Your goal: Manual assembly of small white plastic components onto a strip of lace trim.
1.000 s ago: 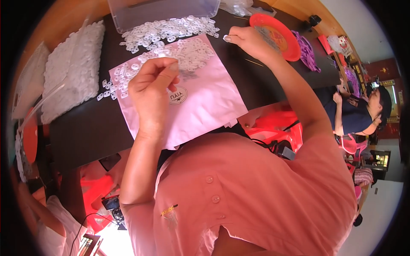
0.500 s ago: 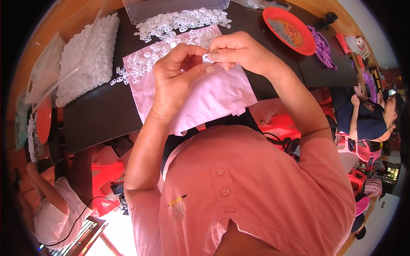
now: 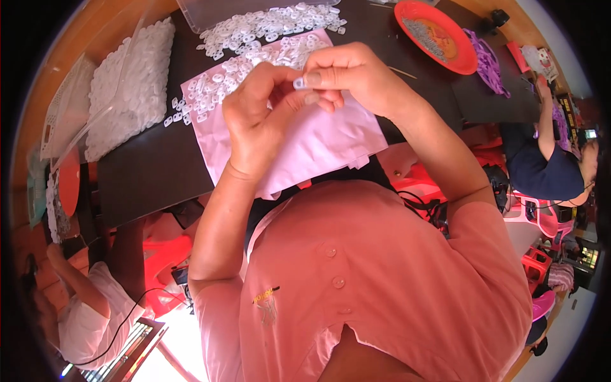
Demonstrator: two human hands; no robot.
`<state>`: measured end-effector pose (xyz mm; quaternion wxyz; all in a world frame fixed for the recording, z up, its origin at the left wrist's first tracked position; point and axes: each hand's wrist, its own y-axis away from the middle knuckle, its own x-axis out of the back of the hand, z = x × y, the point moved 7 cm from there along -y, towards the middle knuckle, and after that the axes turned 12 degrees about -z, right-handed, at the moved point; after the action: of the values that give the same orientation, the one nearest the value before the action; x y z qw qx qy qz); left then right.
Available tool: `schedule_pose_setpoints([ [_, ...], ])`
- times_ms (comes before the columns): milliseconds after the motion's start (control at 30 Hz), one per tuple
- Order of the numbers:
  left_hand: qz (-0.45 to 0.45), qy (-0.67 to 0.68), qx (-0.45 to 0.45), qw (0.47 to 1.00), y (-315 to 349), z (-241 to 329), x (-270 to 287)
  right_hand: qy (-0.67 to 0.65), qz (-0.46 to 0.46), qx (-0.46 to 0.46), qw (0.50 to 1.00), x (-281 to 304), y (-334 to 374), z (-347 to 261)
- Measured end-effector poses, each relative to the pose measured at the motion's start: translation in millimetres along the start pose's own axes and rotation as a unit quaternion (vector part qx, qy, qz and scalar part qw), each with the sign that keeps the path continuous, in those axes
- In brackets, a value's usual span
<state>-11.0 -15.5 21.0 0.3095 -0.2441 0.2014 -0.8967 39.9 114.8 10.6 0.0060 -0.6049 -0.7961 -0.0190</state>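
Note:
My left hand (image 3: pixel 258 121) and my right hand (image 3: pixel 347 73) meet above a pink plastic bag (image 3: pixel 318 143) that lies on the dark table (image 3: pixel 153 172). Both pinch one small white plastic ring piece (image 3: pixel 299 83) between thumb and fingertips. A heap of the same white pieces (image 3: pixel 254 54) covers the far end of the bag and spills onto the table beyond it.
A clear plastic box (image 3: pixel 216 9) stands behind the heap. White stacked sheets in clear wrap (image 3: pixel 130 83) lie at the left. A red plate (image 3: pixel 436 35) with small grey parts and purple pieces (image 3: pixel 487 63) sit at the right. Other people sit at the right (image 3: pixel 547 159) and lower left (image 3: pixel 83 305).
One second ago my right hand was out by the red plate; it came back and joined my left hand on the white piece. Since then both hands have barely shifted.

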Motion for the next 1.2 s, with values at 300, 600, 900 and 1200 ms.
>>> schedule_pose_setpoints([
  [300, 0.267, -0.094, -0.083, 0.956, -12, 77, 150, -0.021, 0.102, 0.034, 0.994, 19, -17, -31],
  [600, 0.171, -0.468, -0.027, 0.866, -11, 51, 156, -0.007, 0.136, 0.018, 0.991, 42, -18, 10],
  [900, -0.102, -0.367, 0.082, 0.921, 31, -21, 50, 0.058, 0.105, 0.031, 0.992, 26, -21, -1],
  [1200, -0.091, -0.370, 0.074, 0.922, 29, -31, 52, 0.157, 0.090, 0.057, 0.982, 16, -19, -9],
])
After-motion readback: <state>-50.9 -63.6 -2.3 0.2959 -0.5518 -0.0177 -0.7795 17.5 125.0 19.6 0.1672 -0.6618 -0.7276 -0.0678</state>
